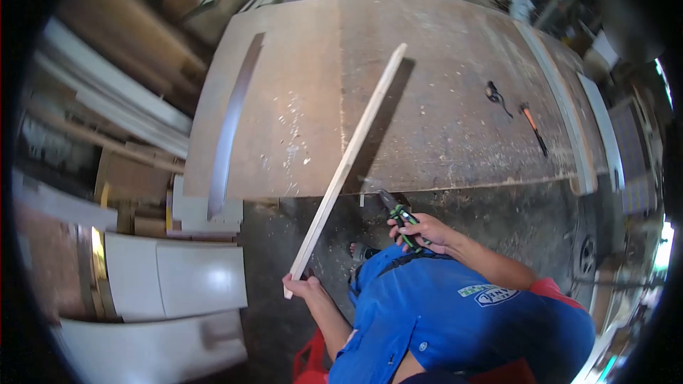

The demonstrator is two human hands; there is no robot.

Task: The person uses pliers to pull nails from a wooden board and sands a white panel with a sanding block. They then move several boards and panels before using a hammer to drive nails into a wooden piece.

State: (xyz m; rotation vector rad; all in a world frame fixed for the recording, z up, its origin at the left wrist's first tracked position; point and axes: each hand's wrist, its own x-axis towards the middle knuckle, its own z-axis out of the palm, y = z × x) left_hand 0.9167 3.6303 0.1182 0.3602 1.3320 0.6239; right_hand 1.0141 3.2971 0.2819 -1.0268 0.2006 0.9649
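My left hand [304,285] is closed around the lower end of a long, pale wooden strip [348,159]. The strip slants up and away to the right, reaching over the worktable [455,43] and throwing a dark shadow on it. In my right hand [427,233], close to my body and just off the table's near edge, are cutting pliers [403,220] with green and black handles. Their dark jaws point up and left toward that edge. The fingers are wrapped about the handles, and the exact jaw shape is hard to make out.
A long metal-looking strip [238,124] lies on the table's left side. Toward the right are an orange-handled tool [531,125], a small black item with a cord [496,96] and a long board [558,92]. White panels [203,279] stand at the lower left; a red stool [310,361] is below.
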